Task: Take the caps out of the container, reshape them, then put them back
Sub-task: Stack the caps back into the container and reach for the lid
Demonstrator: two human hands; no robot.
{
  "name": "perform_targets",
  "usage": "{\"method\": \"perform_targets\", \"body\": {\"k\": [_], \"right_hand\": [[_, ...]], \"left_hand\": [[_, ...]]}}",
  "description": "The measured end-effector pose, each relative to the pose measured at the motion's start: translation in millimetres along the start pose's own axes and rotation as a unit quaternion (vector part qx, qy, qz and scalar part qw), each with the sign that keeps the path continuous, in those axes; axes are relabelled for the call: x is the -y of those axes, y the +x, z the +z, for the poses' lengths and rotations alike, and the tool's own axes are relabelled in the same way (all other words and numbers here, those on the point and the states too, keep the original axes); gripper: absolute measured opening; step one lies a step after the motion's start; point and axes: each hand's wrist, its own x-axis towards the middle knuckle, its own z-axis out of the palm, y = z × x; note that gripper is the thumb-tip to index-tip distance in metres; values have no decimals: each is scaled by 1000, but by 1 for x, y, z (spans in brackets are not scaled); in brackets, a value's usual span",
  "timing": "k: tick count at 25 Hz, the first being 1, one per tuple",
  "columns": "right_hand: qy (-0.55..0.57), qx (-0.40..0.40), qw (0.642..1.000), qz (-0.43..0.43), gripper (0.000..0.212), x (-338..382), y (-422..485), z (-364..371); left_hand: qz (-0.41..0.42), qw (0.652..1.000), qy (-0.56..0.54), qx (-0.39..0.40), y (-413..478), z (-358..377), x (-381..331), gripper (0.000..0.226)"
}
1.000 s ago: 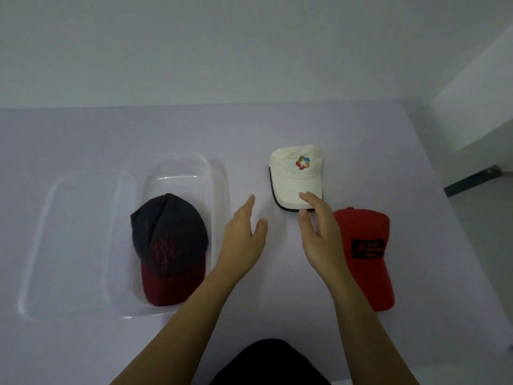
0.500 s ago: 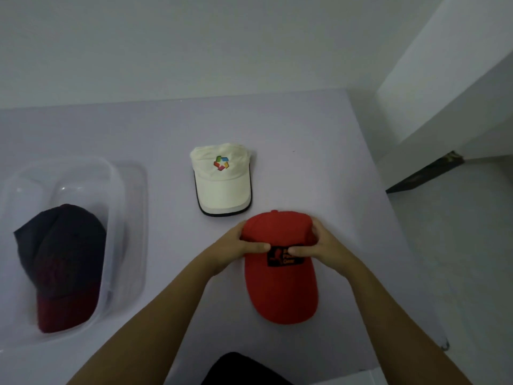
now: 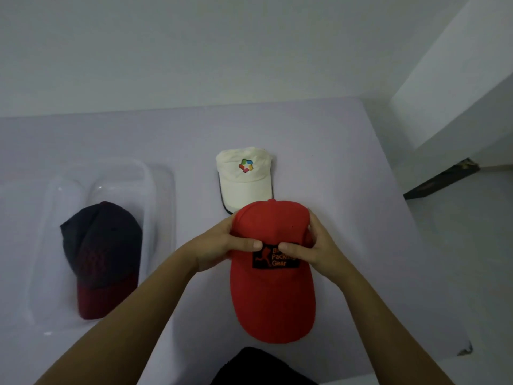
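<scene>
A red cap (image 3: 273, 298) with a black patch is held up over the table, brim towards me. My left hand (image 3: 219, 245) grips the left side of its crown, thumb on the front. My right hand (image 3: 316, 248) grips the right side the same way. Behind it a white cap (image 3: 244, 176) with a coloured logo lies on the table, its brim edge partly hidden by the red crown. A dark cap (image 3: 102, 245) with a dark red brim lies inside the clear plastic container (image 3: 161, 190) at the left.
The pale table (image 3: 347, 173) ends at its right edge near a white wall and a dark floor strip (image 3: 441, 179). A wall runs along the table's far side. A black garment (image 3: 258, 368) shows at the bottom.
Both hands went from hovering near the white cap to gripping the red cap's crown, and have lifted it slightly towards me. The view has swung right and back a little.
</scene>
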Motion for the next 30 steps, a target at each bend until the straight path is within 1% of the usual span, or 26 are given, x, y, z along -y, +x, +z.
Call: {"method": "perform_targets", "body": {"k": [3, 7, 8, 11, 15, 16, 19, 21, 23, 24, 25, 26, 27, 28, 29, 30], "right_hand": [[-15, 14, 999, -34, 67, 25, 10, 49], [-21, 49, 996, -76, 69, 51, 31, 124], [-22, 58, 995, -82, 68, 56, 36, 144], [-11, 88, 992, -92, 60, 66, 52, 196], [33, 122, 990, -61, 30, 75, 69, 242], [31, 135, 989, -52, 28, 78, 73, 251], [31, 170, 984, -34, 33, 85, 84, 279], [82, 162, 983, -26, 34, 86, 95, 290], [135, 108, 985, -17, 38, 82, 109, 291], [114, 72, 991, -12, 37, 77, 117, 290], [48, 39, 998, 3, 35, 70, 125, 289], [-52, 24, 998, 25, 36, 61, 131, 288], [-154, 34, 986, 52, 46, 54, 137, 289], [-231, 63, 968, 75, 63, 45, 144, 292], [-272, 98, 952, 97, 82, 37, 151, 296], [-284, 129, 942, 123, 101, 30, 159, 300]], "left_hand": [[15, 999, 8, -31, -45, -35, -8, 67], [24, 998, 31, -47, -110, -91, -21, 49], [32, 997, 36, -53, -127, -107, -24, 48], [56, 995, 51, -66, -168, -154, -29, 60], [69, 992, 64, -87, -206, -208, -28, 68], [69, 992, 65, -86, -214, -219, -27, 70], [64, 993, 75, -69, -231, -246, -27, 71], [67, 992, 75, -71, -237, -260, -29, 70], [87, 989, 67, -98, -239, -274, -33, 70], [101, 986, 60, -117, -241, -284, -35, 71], [115, 983, 54, -135, -243, -294, -39, 72], [128, 979, 52, -148, -245, -303, -45, 74], [141, 976, 51, -158, -245, -311, -52, 74], [153, 973, 50, -165, -245, -318, -60, 75], [166, 970, 47, -169, -243, -323, -69, 74], [181, 967, 42, -171, -240, -327, -77, 71]]}}
